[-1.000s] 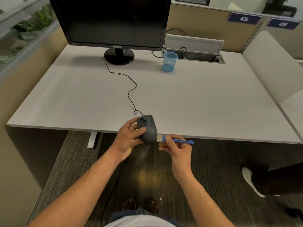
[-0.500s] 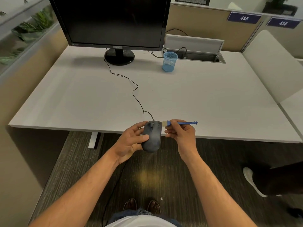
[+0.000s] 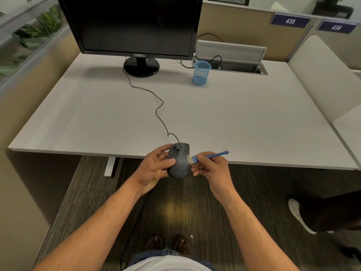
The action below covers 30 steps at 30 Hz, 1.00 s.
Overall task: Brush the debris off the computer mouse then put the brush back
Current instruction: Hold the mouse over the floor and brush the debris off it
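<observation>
A dark grey wired computer mouse [image 3: 179, 163] is held in the air over the desk's near edge, gripped from its left side by my left hand [image 3: 154, 169]. Pale dust smears show on its top. My right hand [image 3: 212, 169] pinches a small blue brush [image 3: 207, 156] by its handle. The pale bristles touch the mouse's right side, and the handle's forked end points right over the desk. The mouse cable runs back across the desk toward the monitor.
The white desk [image 3: 244, 118] carries a black monitor [image 3: 136, 26] at the back and a blue mesh cup [image 3: 201, 72] beside an open cable tray [image 3: 238, 65]. A second person's shoe [image 3: 298, 216] is on the carpet at the right. My own feet show below.
The brush went from the mouse's near end up to its front and now lies against the right side. The mouse stayed in my left hand, shifting slightly.
</observation>
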Each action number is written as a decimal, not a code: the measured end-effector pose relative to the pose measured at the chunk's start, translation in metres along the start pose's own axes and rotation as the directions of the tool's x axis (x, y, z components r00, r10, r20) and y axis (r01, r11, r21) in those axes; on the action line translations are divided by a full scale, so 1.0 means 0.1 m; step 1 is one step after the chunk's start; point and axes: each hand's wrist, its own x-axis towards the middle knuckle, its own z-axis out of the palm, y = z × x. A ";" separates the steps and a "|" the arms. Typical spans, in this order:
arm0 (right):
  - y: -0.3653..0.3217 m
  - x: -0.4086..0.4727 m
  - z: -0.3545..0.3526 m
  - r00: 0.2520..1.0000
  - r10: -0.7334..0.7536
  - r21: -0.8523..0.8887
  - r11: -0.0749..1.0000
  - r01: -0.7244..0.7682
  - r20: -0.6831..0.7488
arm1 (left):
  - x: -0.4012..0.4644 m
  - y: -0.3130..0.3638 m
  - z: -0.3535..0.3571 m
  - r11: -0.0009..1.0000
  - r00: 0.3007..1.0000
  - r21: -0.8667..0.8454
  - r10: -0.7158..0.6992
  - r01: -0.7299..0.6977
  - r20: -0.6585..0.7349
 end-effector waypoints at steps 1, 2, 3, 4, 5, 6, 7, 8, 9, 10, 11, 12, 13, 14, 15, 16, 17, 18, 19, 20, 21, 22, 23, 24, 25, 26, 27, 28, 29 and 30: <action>0.01 -0.02 0.00 1.000 -0.001 0.000 1.000 0.001 0.001 | 0.00 0.00 0.00 1.000 1.000 -0.003 -0.001 0.001 -0.004; 0.03 -0.04 -0.01 1.000 -0.006 -0.001 1.000 0.006 0.003 | 0.01 0.00 0.00 1.000 1.000 -0.006 -0.002 0.002 -0.006; 0.04 -0.06 -0.01 1.000 -0.015 -0.001 1.000 0.015 0.006 | 0.01 0.00 0.00 1.000 1.000 -0.006 -0.002 0.002 -0.007; 0.06 -0.08 -0.01 1.000 -0.026 0.003 1.000 0.026 0.009 | 0.01 0.00 -0.01 1.000 1.000 -0.005 0.000 0.000 -0.008; 0.07 -0.10 -0.01 0.999 -0.038 0.009 0.999 0.038 0.012 | 0.01 0.00 -0.01 1.000 1.000 -0.003 0.001 -0.001 -0.009; 0.08 -0.13 -0.01 0.999 -0.048 0.018 0.999 0.048 0.013 | 0.02 0.00 -0.01 1.000 1.000 -0.003 0.000 0.000 -0.012; 0.09 -0.15 0.00 0.998 -0.057 0.024 0.998 0.056 0.012 | 0.02 0.00 -0.01 1.000 1.000 -0.005 -0.001 0.001 -0.019; 0.10 -0.17 0.00 0.998 -0.062 0.026 0.998 0.062 0.010 | 0.02 0.00 -0.01 1.000 1.000 -0.010 -0.002 0.001 -0.028; 0.12 -0.19 0.01 0.998 -0.067 0.028 0.997 0.066 0.008 | 0.03 -0.01 -0.01 1.000 0.999 -0.017 -0.002 0.001 -0.035; 0.13 -0.21 0.02 0.997 -0.071 0.033 0.997 0.071 0.008 | 0.04 -0.01 -0.02 1.000 0.999 -0.027 -0.002 0.001 -0.040; 0.15 -0.22 0.03 0.997 -0.076 0.039 0.996 0.076 0.008 | 0.04 -0.01 -0.02 0.999 0.999 -0.035 -0.001 -0.001 -0.044; 0.17 -0.24 0.04 0.997 -0.079 0.047 0.996 0.079 0.008 | 0.05 -0.01 -0.03 0.999 0.999 -0.040 0.001 -0.003 -0.047; 0.18 -0.25 0.05 0.997 -0.081 0.056 0.995 0.080 0.008 | 0.05 -0.01 -0.03 0.999 0.999 -0.042 0.003 -0.005 -0.050; 0.19 -0.26 0.05 0.997 -0.083 0.065 0.995 0.082 0.008 | 0.05 -0.01 -0.03 0.999 0.999 -0.040 0.005 -0.007 -0.053; 0.20 -0.26 0.06 0.996 -0.085 0.071 0.994 0.084 0.008 | 0.06 -0.01 -0.03 0.999 0.998 -0.036 0.008 -0.010 -0.057; 0.21 -0.27 0.06 0.996 -0.086 0.072 0.994 0.086 0.007 | 0.06 -0.01 -0.03 0.999 0.998 -0.033 0.011 -0.013 -0.062; 0.22 -0.28 0.07 0.996 -0.086 0.068 0.994 0.085 0.005 | 0.06 -0.01 -0.03 0.999 0.998 -0.032 0.013 -0.015 -0.069; 0.24 -0.29 0.08 0.997 -0.082 0.063 0.995 0.082 0.003 | 0.06 -0.01 -0.04 0.999 0.997 -0.033 0.013 -0.016 -0.076; 0.25 -0.29 0.09 0.997 -0.078 0.059 0.995 0.078 0.001 | 0.06 -0.01 -0.04 0.999 0.996 -0.035 0.012 -0.015 -0.084; 0.27 -0.30 0.10 0.997 -0.075 0.055 0.996 0.074 0.000 | 0.06 -0.01 -0.04 0.999 0.996 -0.037 0.011 -0.015 -0.093; 0.28 -0.30 0.10 0.997 -0.073 0.050 0.996 0.072 0.000 | 0.06 0.00 -0.04 0.999 0.995 -0.037 0.010 -0.014 -0.101; 0.29 -0.31 0.11 0.997 -0.071 0.045 0.996 0.071 0.000 | 0.06 0.00 -0.04 0.999 0.994 -0.037 0.010 -0.014 -0.110; 0.30 -0.31 0.12 0.998 -0.068 0.041 0.997 0.068 0.002 | 0.06 0.00 -0.04 0.999 0.993 -0.035 0.010 -0.014 -0.117; 0.31 -0.32 0.13 0.998 -0.065 0.039 0.997 0.065 0.006 | 0.06 0.00 -0.04 0.999 0.992 -0.033 0.010 -0.014 -0.122; 0.32 -0.32 0.14 0.998 -0.062 0.038 0.997 0.062 0.009 | 0.06 0.01 -0.04 0.999 0.992 -0.032 0.010 -0.014 -0.125; 0.33 -0.32 0.15 0.998 -0.060 0.037 0.998 0.059 0.011 | 0.06 0.01 -0.04 0.999 0.992 -0.032 0.010 -0.014 -0.128; 0.34 -0.33 0.16 0.998 -0.058 0.034 0.998 0.058 0.013 | 0.06 0.02 -0.04 0.999 0.991 -0.034 0.010 -0.015 -0.130; 0.34 -0.33 0.18 0.998 -0.058 0.029 0.998 0.058 0.017 | 0.06 0.02 -0.03 0.999 0.991 -0.036 0.011 -0.016 -0.133; 0.35 -0.34 0.19 0.998 -0.059 0.024 0.998 0.058 0.022 | 0.06 0.02 -0.03 0.999 0.991 -0.038 0.012 -0.017 -0.134; 0.36 -0.34 0.20 0.998 -0.059 0.019 0.998 0.059 0.028 | 0.06 0.02 -0.03 0.999 0.991 -0.039 0.016 -0.021 -0.133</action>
